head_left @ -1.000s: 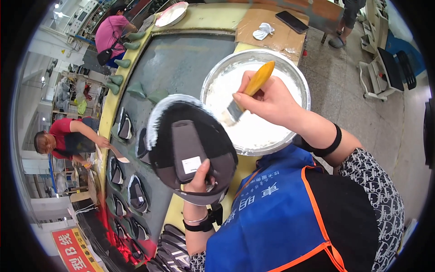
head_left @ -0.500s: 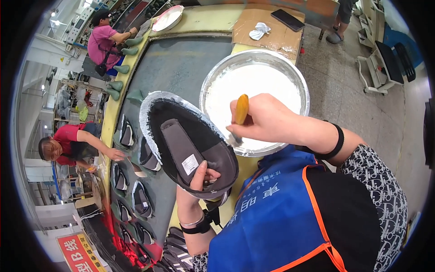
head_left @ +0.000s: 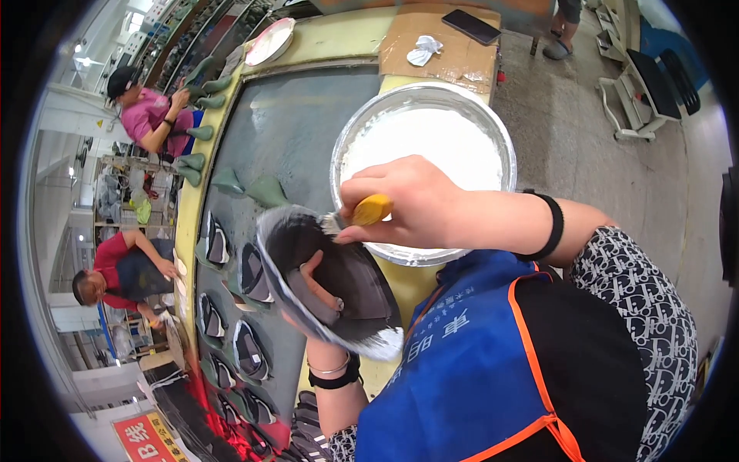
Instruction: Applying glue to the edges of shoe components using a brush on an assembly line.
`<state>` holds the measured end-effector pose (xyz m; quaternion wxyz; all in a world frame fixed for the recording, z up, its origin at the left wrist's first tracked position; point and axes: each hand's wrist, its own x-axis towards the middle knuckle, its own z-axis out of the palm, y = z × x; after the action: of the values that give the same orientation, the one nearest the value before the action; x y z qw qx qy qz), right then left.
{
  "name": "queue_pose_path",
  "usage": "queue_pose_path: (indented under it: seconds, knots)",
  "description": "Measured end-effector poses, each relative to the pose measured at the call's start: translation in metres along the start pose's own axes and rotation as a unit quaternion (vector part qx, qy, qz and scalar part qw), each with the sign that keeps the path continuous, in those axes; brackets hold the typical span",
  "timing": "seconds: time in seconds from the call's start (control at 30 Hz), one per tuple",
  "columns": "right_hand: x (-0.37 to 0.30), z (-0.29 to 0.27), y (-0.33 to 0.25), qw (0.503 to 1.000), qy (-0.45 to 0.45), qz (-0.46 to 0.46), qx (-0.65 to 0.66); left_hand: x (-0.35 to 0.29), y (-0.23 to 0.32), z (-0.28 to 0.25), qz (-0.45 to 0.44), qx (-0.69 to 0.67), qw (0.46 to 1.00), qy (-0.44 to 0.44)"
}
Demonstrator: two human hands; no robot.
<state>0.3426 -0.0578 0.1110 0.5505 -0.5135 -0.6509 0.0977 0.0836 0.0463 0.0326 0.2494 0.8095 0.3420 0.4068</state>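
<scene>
My left hand (head_left: 317,283) grips a black and grey shoe upper (head_left: 358,289), fingers inside its opening, and holds it tilted above the table's near edge. White paste coats part of the upper's rim, partly smeared by motion. My right hand (head_left: 416,202) is closed round the yellow handle of a brush (head_left: 372,209). Its whitish bristles are at the upper's far edge; whether they touch it I cannot tell. Just beyond my right wrist stands a wide metal bowl (head_left: 505,146) of white paste (head_left: 431,138).
Several shoe uppers (head_left: 249,350) and green shoe lasts (head_left: 266,191) sit on the grey tabletop (head_left: 308,115). Cardboard (head_left: 392,50) at the far side bears a phone (head_left: 471,27) and crumpled tissue (head_left: 424,51). Two people (head_left: 154,115) work along the left edge. A wheeled chair (head_left: 643,92) stands right.
My right hand has moved left with the brush, from the bowl to the upper's edge. The upper has been turned and tilted in my left hand. Both people at left have shifted their arms.
</scene>
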Motion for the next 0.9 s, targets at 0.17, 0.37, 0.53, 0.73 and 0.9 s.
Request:
queue_pose_path:
  seconds: [0.17,0.37,0.53,0.73,0.9]
  knots:
    - [0.004,0.003,0.001,0.993,-0.098,0.058,-0.016,0.005,-0.018,-0.022,0.051,0.058,0.997,-0.015]
    - [0.007,-0.007,-0.003,0.995,-0.067,0.069,0.019,0.034,-0.038,-0.028,0.179,0.033,0.981,0.067]
    - [0.016,-0.007,0.002,0.994,-0.07,0.074,0.025,0.072,-0.029,-0.017,0.419,0.176,0.876,0.159]
    - [0.01,-0.017,0.006,0.902,-0.218,0.296,0.226,0.089,-0.002,-0.017,0.467,0.218,0.81,0.281]
    - [0.004,-0.031,0.005,0.859,-0.186,0.353,0.321,0.081,-0.032,-0.041,0.366,0.218,0.881,0.207]
